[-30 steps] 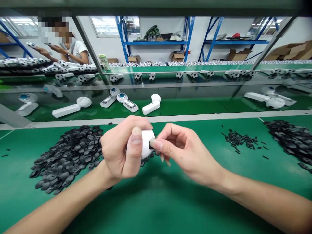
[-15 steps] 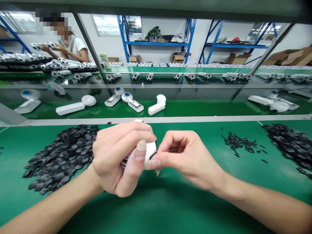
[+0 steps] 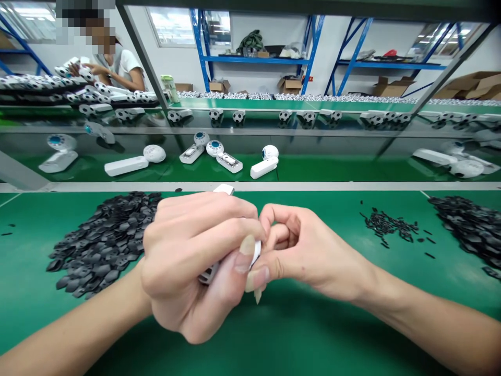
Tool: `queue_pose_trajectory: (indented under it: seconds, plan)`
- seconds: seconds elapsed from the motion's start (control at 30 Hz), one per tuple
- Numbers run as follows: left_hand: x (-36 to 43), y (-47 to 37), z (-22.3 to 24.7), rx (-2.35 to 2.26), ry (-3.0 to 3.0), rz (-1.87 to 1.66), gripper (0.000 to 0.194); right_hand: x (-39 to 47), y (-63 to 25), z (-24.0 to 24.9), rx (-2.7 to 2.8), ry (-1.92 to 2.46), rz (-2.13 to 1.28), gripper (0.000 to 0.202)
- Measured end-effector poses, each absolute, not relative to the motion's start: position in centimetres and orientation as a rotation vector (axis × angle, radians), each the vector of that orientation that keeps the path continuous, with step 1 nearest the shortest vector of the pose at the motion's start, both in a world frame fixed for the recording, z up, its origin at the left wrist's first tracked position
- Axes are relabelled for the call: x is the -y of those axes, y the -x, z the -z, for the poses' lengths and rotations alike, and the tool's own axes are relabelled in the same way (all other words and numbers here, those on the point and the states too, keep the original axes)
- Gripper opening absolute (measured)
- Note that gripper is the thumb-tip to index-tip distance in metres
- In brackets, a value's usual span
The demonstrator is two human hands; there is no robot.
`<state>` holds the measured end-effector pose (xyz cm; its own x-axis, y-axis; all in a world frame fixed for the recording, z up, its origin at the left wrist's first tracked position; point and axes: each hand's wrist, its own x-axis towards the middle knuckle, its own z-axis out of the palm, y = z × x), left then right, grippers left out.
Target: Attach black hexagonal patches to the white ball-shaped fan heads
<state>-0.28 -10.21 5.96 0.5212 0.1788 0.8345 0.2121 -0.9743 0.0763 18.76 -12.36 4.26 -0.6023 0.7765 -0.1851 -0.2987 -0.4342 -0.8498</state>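
My left hand (image 3: pixel 201 261) is wrapped round a white device (image 3: pixel 224 189); its pale end shows above the knuckles and a white edge shows by the thumb. Most of the device is hidden by the fingers. Right beside it, my right hand (image 3: pixel 289 250) is closed in a pinch at the device's edge. What its fingertips hold, if anything, is hidden. A heap of dark, flat pieces (image 3: pixel 105 240) lies to the left on the green tabletop (image 3: pixel 297 334).
Small black strips (image 3: pixel 387 224) are scattered at right, near another dark heap (image 3: pixel 469 224). Behind the pale rail (image 3: pixel 332 186), white devices (image 3: pixel 127 165) lie on a green belt (image 3: pixel 332 167). A person (image 3: pixel 125 68) handles football-patterned parts at upper left.
My left hand has turned and come closer, covering more of the white device. My right hand still pinches at its edge. The background has shifted slightly in view, and the person's hands have moved.
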Motion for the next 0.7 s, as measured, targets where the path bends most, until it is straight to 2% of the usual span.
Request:
queue_pose_trajectory:
  seconds: [0.23,0.3,0.5,0.63,0.7]
  plan:
    - [10.2,-0.1,-5.6,0.348,2.73,1.551,0.017,12.3,-18.8,-4.1,1.149,0.77,-2.026,0.06]
    - [10.4,-0.1,-5.7,0.389,2.773,1.547,0.019,12.5,-18.7,-3.7,1.198,0.794,-1.896,0.058]
    - [11.0,-0.2,-5.9,0.586,2.77,1.717,0.018,13.5,-18.4,-2.0,1.552,0.697,-1.18,0.046]
    - [11.0,-0.4,-5.5,0.463,2.782,1.771,0.017,13.7,-18.4,-1.9,1.644,0.684,-1.069,0.045]
    - [11.1,-0.6,-5.6,0.556,2.794,1.777,0.019,13.4,-18.4,-2.6,1.642,0.678,-1.079,0.044]
